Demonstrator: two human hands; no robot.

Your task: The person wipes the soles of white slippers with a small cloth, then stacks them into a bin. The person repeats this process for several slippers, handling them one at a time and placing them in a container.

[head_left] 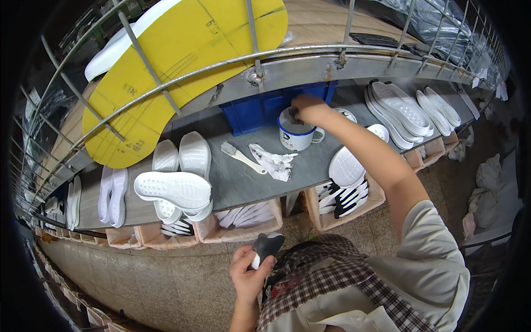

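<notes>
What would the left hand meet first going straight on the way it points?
Probably the pink-lined bin with pale pieces, ahead of the left hand; depth is unclear, so it might pass above.

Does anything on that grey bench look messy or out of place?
Mildly, yes. A crumpled white cloth or paper with dark marks lies beside the brush, looking used. Further left, one white sole lies crosswise over others, unlike the neat side-by-side pair beyond it. I see no spill.

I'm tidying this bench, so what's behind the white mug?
A blue bin stands behind the white mug. The mug and the right hand cover part of it, and whatever it holds cannot be seen.
</notes>
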